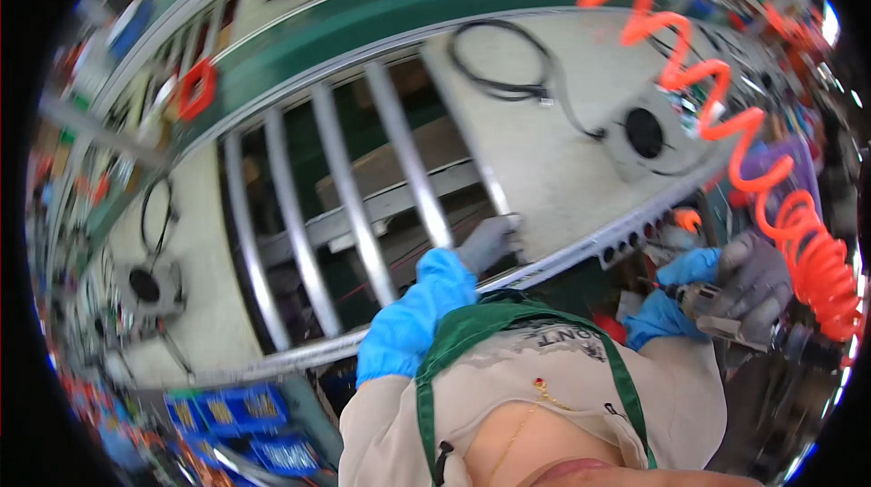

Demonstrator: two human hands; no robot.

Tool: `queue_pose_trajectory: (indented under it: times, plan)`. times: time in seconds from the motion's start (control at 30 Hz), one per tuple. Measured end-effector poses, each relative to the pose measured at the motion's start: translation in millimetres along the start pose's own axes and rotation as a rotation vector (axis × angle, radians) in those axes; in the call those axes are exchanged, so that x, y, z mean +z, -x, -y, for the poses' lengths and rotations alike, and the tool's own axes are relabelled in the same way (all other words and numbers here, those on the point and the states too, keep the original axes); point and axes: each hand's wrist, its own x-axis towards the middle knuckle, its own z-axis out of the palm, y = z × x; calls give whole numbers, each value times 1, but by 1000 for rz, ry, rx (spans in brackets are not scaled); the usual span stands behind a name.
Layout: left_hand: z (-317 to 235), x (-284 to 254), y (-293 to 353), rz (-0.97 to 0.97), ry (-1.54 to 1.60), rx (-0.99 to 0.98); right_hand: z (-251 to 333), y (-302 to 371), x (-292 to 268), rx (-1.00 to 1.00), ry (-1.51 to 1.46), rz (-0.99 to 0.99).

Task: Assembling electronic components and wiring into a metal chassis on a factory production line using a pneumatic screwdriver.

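Head view: at near right, a screwdriver-like tool [697, 300] is clasped in the right hand's [760, 277] curled fingers, apparently for control, while the left hand [487, 245], its grip untellable, is placed by the rightmost roller's [493, 189] near end, perhaps for steadiness.

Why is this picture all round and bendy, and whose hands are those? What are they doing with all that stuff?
There's no robot here, just a person. A camera on their head looks down through a very wide, bendy lens, so straight edges curve.

The hands wear grey gloves, with blue covers on the sleeves. The left hand is at the near edge of a pale bench, beside some shiny metal bars. The right hand holds a tool, but blur hides exactly what kind.

On the bench are a looped black cable and a pale box with a round black opening. That orange springy thing is a coiled hose.
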Motion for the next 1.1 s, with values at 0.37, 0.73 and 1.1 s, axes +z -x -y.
queue_pose_trajectory:
  times: [0.37, 0.73, 1.1]
  plan:
    - [-119, -258, 341, -1834, -1561, 348, -50, -5, 17, 412, 13, -52]
    - [-230, -371, 566, -1840, -326, 1188, -31, 65, 87, 813, -57, -1065]
    - [-210, -376, 555, -1943, -411, 1082, -87, 16, 153, 1439, 49, -1142]
